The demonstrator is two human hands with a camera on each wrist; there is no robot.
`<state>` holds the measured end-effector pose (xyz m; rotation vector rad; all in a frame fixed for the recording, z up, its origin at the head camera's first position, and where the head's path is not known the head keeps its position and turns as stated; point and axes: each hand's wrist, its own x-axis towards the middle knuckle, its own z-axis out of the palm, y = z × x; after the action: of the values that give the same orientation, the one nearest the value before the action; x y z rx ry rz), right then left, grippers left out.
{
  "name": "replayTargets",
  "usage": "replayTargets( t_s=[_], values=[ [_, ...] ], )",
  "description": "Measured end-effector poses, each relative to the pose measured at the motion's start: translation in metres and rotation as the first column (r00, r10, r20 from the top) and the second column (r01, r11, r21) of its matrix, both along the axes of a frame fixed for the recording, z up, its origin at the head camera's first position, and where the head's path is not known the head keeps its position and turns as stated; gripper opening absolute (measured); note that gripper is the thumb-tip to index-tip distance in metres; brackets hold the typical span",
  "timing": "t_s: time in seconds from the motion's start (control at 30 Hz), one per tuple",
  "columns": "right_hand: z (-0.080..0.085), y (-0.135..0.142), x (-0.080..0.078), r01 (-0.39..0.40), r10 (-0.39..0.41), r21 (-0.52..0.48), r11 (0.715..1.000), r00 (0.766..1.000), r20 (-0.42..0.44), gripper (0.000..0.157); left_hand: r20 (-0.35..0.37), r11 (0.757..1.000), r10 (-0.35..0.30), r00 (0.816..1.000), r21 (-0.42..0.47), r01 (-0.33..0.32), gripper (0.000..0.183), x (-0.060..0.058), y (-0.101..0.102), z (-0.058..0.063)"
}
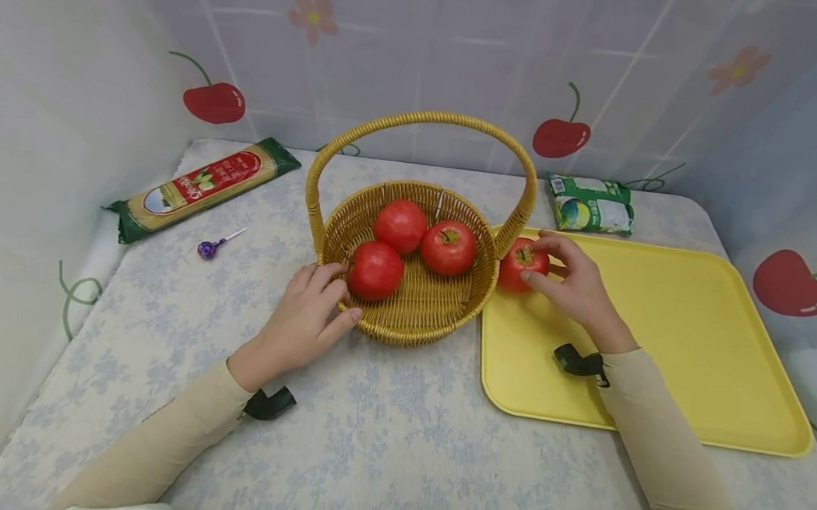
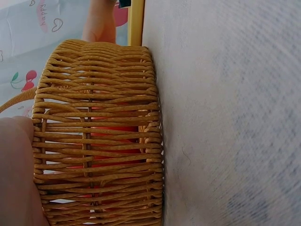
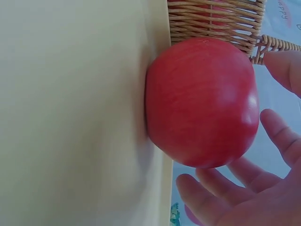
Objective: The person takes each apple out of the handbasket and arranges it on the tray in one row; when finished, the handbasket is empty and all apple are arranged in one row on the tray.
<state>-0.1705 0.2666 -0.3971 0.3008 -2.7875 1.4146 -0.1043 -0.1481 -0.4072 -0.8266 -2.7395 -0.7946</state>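
A woven basket (image 1: 414, 333) with a tall handle stands mid-table, holding three red tomatoes, one of them a tomato (image 1: 375, 271) by the near left rim. My left hand (image 1: 302, 315) rests on that rim, fingers reaching over it, index tip by the tomato. Another tomato (image 3: 202, 103) sits on the yellow tray (image 1: 691, 342), against the basket's right side. My right hand (image 1: 575, 285) surrounds this tomato with spread, slightly bent fingers. In the right wrist view, gaps show between the thumb and the fruit. The left wrist view shows mainly the basket's wall (image 2: 99, 136).
A pasta packet (image 1: 202, 188) lies at the back left, with a purple-wrapped lollipop (image 1: 208, 250) in front of it. Behind the tray lies a green packet (image 1: 590, 204). The arched basket handle (image 1: 427, 118) rises above the bowl.
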Motion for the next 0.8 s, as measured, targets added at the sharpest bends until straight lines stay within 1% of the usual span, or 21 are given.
replayTargets(
  t_s=[0.2, 0.33, 0.5, 0.7, 0.8],
  values=[
    [0.007, 0.001, 0.002, 0.008, -0.008, 0.000, 1.000, 1.000, -0.016, 0.047, 0.005, 1.000, 0.003, 1.000, -0.001, -0.003, 0.035, 0.000, 0.000, 0.001],
    [0.011, 0.002, 0.003, 0.011, -0.011, 0.019, 1.000, 1.000, -0.025, 0.048, 0.011, 1.000, 0.004, 1.000, -0.003, -0.004, 0.035, 0.000, 0.000, 0.001],
    [0.014, 0.004, 0.004, 0.017, -0.016, 0.030, 0.999, 0.999, -0.028, 0.051, 0.013, 1.000, 0.002, 1.000, -0.003, -0.002, 0.038, 0.000, 0.000, 0.000],
    [0.017, 0.006, 0.005, 0.028, -0.027, 0.031, 0.999, 0.999, -0.029, 0.050, -0.002, 1.000, -0.001, 1.000, -0.002, 0.001, 0.044, 0.000, 0.000, 0.000],
    [0.020, 0.007, 0.005, 0.027, -0.025, 0.042, 0.999, 0.999, -0.043, 0.050, -0.005, 1.000, -0.001, 1.000, -0.001, 0.001, 0.048, 0.000, 0.000, 0.000]
  ],
)
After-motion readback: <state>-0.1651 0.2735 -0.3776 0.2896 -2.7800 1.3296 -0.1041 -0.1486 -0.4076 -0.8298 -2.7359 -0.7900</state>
